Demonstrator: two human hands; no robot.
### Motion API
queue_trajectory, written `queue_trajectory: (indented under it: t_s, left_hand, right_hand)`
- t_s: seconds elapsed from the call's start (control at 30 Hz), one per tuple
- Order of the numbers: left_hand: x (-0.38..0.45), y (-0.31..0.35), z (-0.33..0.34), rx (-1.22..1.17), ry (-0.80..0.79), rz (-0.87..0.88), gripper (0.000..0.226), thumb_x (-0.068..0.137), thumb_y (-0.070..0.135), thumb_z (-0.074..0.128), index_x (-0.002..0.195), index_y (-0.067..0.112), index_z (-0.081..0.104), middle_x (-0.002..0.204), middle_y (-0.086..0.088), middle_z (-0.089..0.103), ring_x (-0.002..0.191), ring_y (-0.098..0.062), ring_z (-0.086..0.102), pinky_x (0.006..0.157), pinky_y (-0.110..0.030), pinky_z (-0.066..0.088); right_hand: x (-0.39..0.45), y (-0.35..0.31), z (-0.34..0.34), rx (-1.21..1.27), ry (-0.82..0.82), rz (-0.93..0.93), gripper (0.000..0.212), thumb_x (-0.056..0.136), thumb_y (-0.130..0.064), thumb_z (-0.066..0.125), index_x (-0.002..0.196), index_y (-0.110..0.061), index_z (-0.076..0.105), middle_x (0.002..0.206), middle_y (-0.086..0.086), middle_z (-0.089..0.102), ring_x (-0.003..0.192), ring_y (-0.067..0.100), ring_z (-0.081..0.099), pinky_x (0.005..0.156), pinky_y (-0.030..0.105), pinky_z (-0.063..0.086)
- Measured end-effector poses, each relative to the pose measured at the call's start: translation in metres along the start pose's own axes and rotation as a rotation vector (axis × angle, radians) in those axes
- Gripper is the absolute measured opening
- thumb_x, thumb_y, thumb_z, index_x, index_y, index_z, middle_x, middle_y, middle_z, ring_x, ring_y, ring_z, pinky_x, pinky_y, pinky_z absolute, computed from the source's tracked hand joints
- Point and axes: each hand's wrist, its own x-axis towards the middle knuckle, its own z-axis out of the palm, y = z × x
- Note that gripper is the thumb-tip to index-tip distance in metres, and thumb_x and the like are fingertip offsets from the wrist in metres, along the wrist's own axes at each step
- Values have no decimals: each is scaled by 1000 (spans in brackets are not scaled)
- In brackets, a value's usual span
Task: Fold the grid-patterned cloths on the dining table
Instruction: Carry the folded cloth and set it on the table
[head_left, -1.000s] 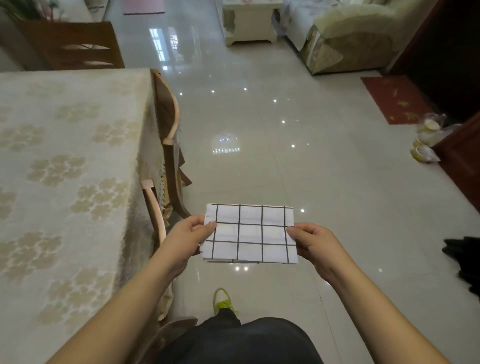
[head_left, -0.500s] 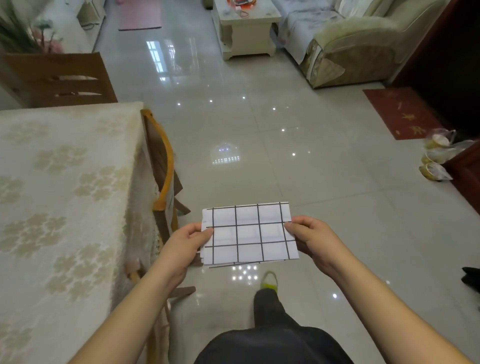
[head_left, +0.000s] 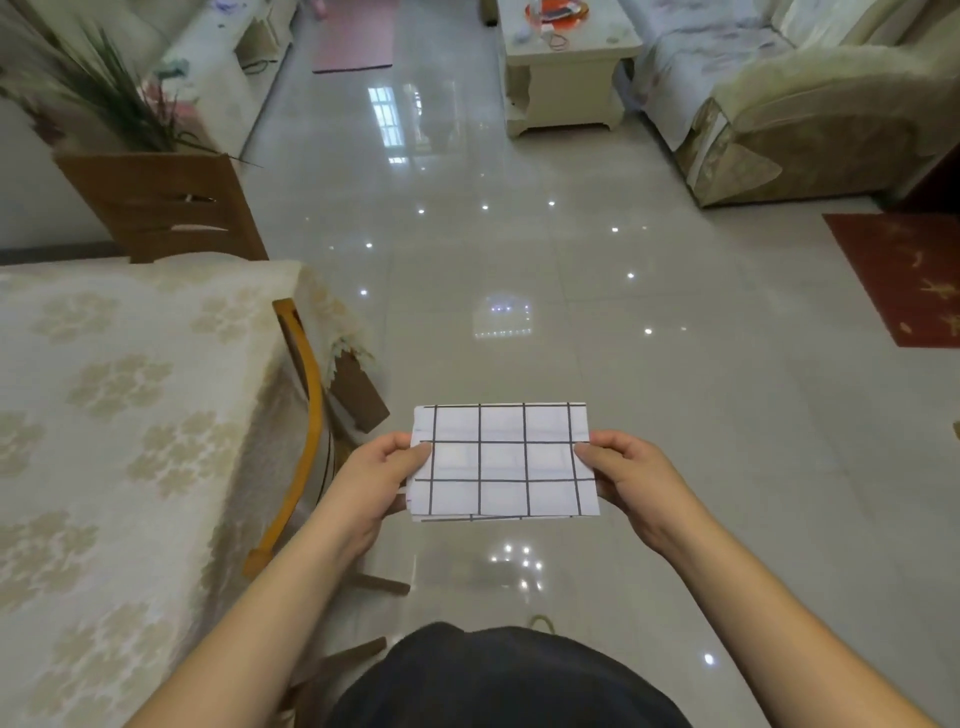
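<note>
A white cloth with a black grid pattern (head_left: 503, 462), folded into a small flat rectangle, is held level in the air over the floor, to the right of the dining table (head_left: 104, 415). My left hand (head_left: 382, 480) pinches its left edge, thumb on top. My right hand (head_left: 631, 478) pinches its right edge the same way. Several layers show along the near edge of the cloth.
The dining table wears a cream floral tablecloth. A wooden chair (head_left: 306, 441) is tucked against its right side, another chair (head_left: 166, 208) at its far end. Beyond lie glossy tiled floor (head_left: 519, 260), a coffee table (head_left: 563, 62), a sofa (head_left: 789, 119) and a red mat (head_left: 904, 275).
The view has tilted up and shifted away from the table, showing more of the room. The cloth stays pinched flat between both hands, level as before.
</note>
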Motion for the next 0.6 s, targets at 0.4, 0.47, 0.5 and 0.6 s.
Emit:
queue_trajectory:
  t_s: [0.4, 0.47, 0.5, 0.6]
  left_hand:
    - [133, 71, -38, -121, 70, 10, 12, 93, 20, 61, 99, 11, 67, 86, -6, 74, 71, -15, 68, 53, -24, 51]
    - [158, 86, -51, -148, 80, 22, 11, 93, 20, 61, 96, 12, 68, 84, -5, 74, 69, -14, 69, 51, -22, 50]
    - [170, 93, -57, -161, 84, 24, 11, 93, 21, 61, 96, 12, 68, 86, -6, 74, 71, -16, 70, 51, -23, 51]
    - [202, 115, -73, -170, 77, 13, 12, 93, 22, 61, 98, 13, 67, 88, -5, 75, 71, -14, 71, 52, -23, 51]
  right_hand:
    - [152, -87, 62, -112, -85, -9, 9, 92, -10, 62, 99, -7, 66, 78, 0, 71, 60, 7, 64, 52, 17, 49]
    - [179, -108, 79, -146, -115, -18, 4, 92, -9, 61, 94, -9, 64, 70, -5, 69, 56, 4, 61, 52, 17, 48]
    - [192, -119, 89, -160, -130, -23, 2, 92, -9, 62, 93, -10, 64, 70, -4, 67, 57, 5, 60, 54, 17, 49]
    - [227, -147, 115, -184, -163, -33, 8, 89, -10, 65, 97, -9, 64, 81, 9, 60, 68, 12, 60, 59, 21, 50]
